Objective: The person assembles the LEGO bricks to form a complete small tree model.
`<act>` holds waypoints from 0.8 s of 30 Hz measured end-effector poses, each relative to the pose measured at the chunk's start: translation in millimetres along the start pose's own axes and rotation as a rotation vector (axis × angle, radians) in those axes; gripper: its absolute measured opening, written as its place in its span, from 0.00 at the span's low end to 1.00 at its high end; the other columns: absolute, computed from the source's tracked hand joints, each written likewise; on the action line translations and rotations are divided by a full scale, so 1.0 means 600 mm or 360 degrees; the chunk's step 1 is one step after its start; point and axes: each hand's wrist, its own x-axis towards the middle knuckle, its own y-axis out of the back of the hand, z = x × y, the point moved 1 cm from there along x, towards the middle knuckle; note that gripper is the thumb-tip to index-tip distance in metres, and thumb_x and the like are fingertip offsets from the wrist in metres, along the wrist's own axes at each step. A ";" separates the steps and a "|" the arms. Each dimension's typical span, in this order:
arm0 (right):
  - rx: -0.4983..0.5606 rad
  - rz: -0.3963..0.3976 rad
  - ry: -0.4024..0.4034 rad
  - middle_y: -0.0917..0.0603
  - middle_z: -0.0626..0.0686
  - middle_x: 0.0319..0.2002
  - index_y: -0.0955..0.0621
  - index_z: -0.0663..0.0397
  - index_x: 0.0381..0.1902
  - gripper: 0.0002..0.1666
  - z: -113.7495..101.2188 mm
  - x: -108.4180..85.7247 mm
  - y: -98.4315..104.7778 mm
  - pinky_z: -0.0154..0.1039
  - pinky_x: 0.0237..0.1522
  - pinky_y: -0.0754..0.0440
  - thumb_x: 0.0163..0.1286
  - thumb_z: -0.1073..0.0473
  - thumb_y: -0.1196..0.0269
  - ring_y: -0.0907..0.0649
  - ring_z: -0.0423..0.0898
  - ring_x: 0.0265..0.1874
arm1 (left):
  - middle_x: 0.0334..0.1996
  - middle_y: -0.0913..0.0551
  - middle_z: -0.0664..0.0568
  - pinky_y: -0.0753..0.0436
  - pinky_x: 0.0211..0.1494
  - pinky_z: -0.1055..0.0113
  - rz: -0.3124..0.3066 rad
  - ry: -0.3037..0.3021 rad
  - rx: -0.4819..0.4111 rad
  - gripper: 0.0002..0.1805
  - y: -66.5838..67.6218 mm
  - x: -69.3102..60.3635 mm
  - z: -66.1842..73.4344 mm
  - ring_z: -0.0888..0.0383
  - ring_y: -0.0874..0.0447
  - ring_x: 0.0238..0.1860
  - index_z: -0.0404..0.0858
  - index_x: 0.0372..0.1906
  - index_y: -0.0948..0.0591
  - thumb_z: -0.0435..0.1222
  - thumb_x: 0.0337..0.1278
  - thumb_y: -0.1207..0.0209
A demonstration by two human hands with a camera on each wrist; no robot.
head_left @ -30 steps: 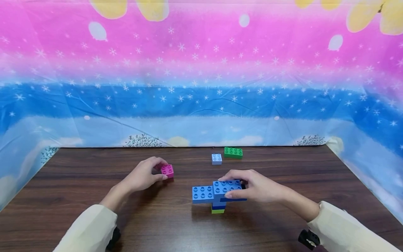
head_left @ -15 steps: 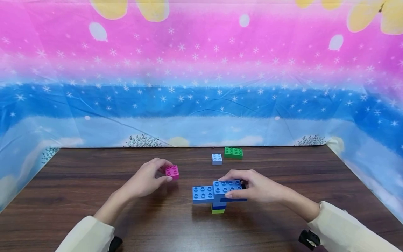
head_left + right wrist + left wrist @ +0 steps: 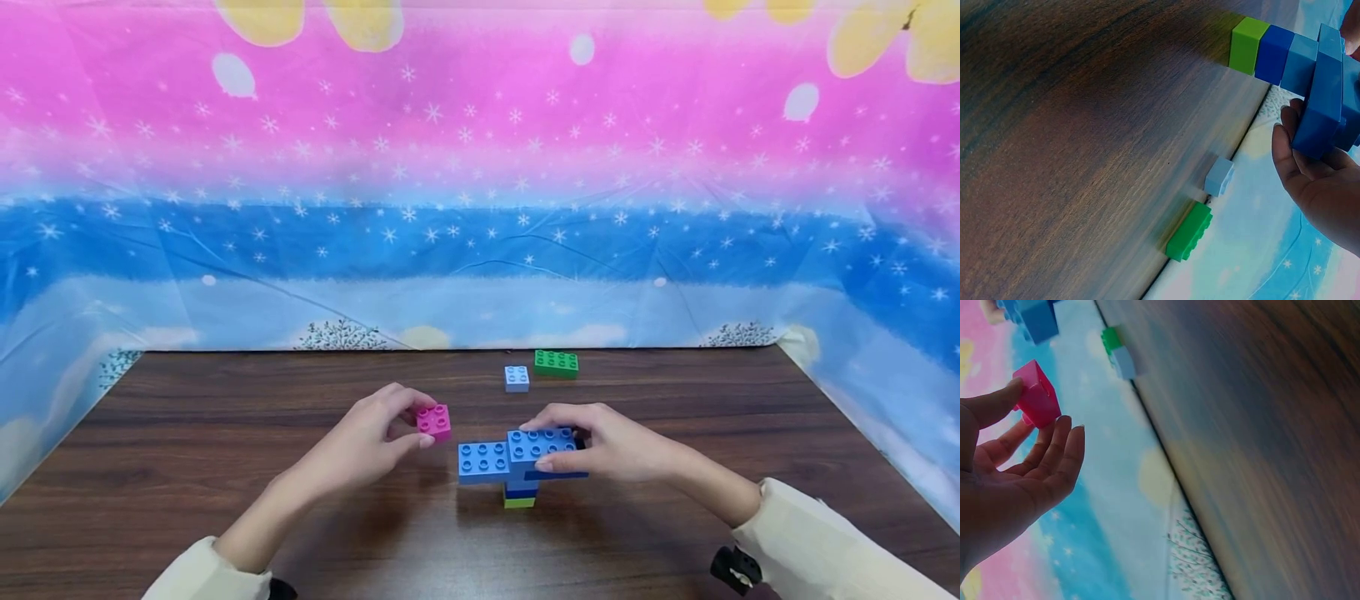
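Observation:
A pink brick (image 3: 433, 422) is pinched between thumb and fingers of my left hand (image 3: 375, 439), raised above the table just left of the stacked bricks. In the left wrist view the pink brick (image 3: 1038, 395) is tilted in the left hand (image 3: 1022, 462). My right hand (image 3: 618, 443) grips the right part of the blue stack (image 3: 483, 460), thumb in front and fingers behind. The right wrist view shows a lime brick (image 3: 1248, 45) at the stack's foot, a dark blue brick (image 3: 1274, 54) over it, and wider blue bricks on top by the right hand (image 3: 1329, 187).
Behind the stack, a light blue brick (image 3: 516, 379) and a green brick (image 3: 556, 363) lie near the back edge of the brown wooden table (image 3: 225, 400). A pink and blue patterned cloth (image 3: 480, 250) hangs behind and at both sides.
My left hand has moved to the right and slightly nearer the front with the pink brick, closer to the stack. The right hand and the stack have stayed in place.

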 end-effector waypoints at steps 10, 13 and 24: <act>-0.0011 0.0007 -0.0014 0.23 0.41 0.48 0.25 0.38 0.55 0.21 -0.002 0.002 0.001 0.40 0.41 0.24 0.64 0.47 0.41 0.23 0.42 0.40 | 0.36 0.25 0.56 0.23 0.42 0.65 -0.0058 -0.0138 0.0007 0.15 -0.009 0.000 0.037 0.57 0.24 0.41 0.34 0.46 0.23 0.33 0.53 0.39; -0.0013 0.0007 -0.0016 0.23 0.41 0.48 0.25 0.38 0.55 0.21 -0.003 0.002 0.001 0.40 0.41 0.24 0.64 0.47 0.41 0.23 0.42 0.40 | 0.37 0.25 0.56 0.23 0.44 0.64 -0.0082 -0.0153 0.0006 0.15 -0.014 0.002 0.043 0.58 0.24 0.42 0.35 0.47 0.23 0.33 0.53 0.39; 0.0030 -0.0006 -0.0002 0.22 0.41 0.45 0.26 0.40 0.55 0.21 -0.002 0.000 0.001 0.38 0.39 0.23 0.64 0.49 0.41 0.23 0.42 0.38 | 0.38 0.26 0.55 0.24 0.47 0.60 -0.0174 -0.0157 -0.0001 0.15 -0.035 0.013 0.056 0.57 0.24 0.44 0.35 0.48 0.24 0.33 0.55 0.40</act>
